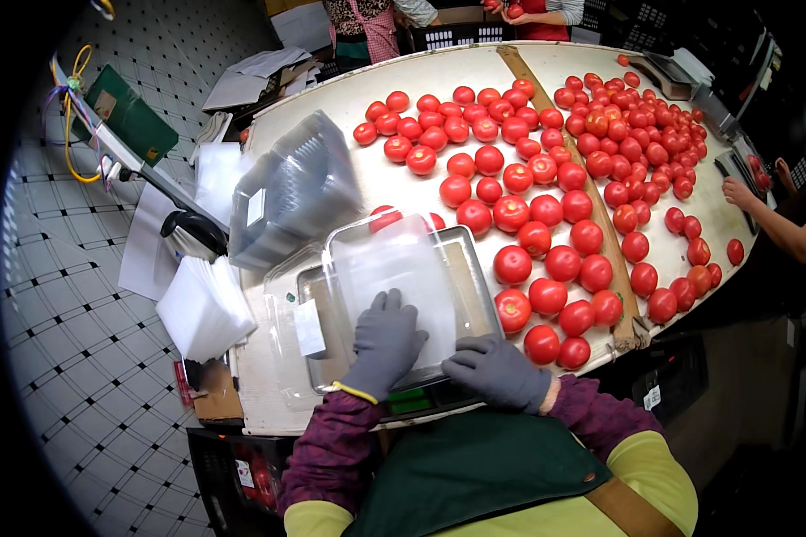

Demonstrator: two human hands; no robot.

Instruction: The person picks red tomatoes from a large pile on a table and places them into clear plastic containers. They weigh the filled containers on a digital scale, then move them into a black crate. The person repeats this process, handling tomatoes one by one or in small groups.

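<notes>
1. Looking down from the head view, both gloved hands rest at about 6 o'clock on a clear plastic tray [394, 268] that sits on a flat metal scale [474, 295] at the near edge of the pale oval surface [394, 192].
2. The left hand [383, 340], in a grey glove, lies flat with fingers spread on the tray's near part, open and pressing down, gripping nothing.
3. The right hand [497, 369], also grey-gloved, rests at the tray's near right corner with fingers curled loosely over the scale's edge; it is not closed around anything I can make out.
4. A stack of clear plastic trays [291, 188] lies tilted at about 10 o'clock from the hands, just beside the scale.
5. Red tomatoes [546, 233] cover the surface from 12 to 3 o'clock, the nearest ones just beside the scale's right edge; one tomato [383, 217] shows through the tray's far wall.
6. A long brown strip [582, 188] runs diagonally among the tomatoes, from the far rim to the near right rim.
7. White sheets [204, 309] are piled at 9 o'clock, off the surface's left edge.
8. Another person's hand [738, 192] reaches onto the surface at 3 o'clock, near the tomatoes.
</notes>
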